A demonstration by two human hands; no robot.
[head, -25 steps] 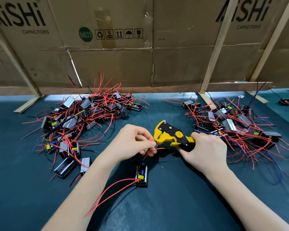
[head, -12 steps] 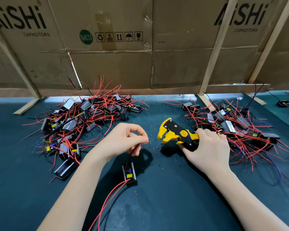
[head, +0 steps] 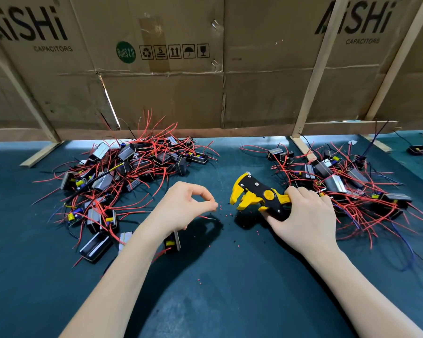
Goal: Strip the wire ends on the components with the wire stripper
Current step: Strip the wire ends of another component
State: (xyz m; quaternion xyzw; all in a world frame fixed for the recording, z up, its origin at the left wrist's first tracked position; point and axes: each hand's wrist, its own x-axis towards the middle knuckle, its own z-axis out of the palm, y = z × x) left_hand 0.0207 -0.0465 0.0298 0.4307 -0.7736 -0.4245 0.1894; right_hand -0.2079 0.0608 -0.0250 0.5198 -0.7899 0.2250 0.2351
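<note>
Fingers of left hand pinching a thin wire; right hand gripping open-jawed wire stripper. Insulation bits on surface; two component piles remaining, strip state unclear.

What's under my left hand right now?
A small black component with red wires on the dark mat, partly covered by the left hand and wrist; its top is hidden.
</note>
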